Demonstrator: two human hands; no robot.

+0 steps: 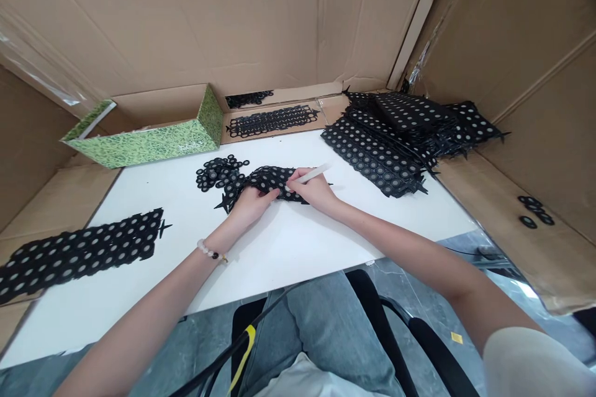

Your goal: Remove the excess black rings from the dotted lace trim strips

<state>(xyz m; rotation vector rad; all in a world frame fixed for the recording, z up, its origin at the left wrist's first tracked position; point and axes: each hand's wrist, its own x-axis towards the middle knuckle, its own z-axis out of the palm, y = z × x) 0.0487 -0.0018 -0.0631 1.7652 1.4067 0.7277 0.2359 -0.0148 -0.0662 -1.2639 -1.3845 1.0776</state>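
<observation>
On the white table lies a black sheet (269, 178) dotted with rows of pale discs, its left end bunched up. My left hand (254, 203) grips its near edge, thumb stretched along the front and the other fingers partly hidden by the sheet. A slim white pen-like stick (313, 174) is pinched in my right hand (318, 191). Its tip end is over the right part of the sheet, hidden by my fingers, so contact cannot be made out. A heap of loose black rings (216, 172) with pale centres sits just left of the sheet, touching or nearly touching it.
Several similar dotted sheets (382, 136) are piled at the back right. Another dotted strip (88, 248) lies at the left. An open green-patterned box (149, 147) stands at the back left beside a strip of black rings (274, 121). Cardboard walls (261, 18) surround the table; loose discs (528, 221) lie far right.
</observation>
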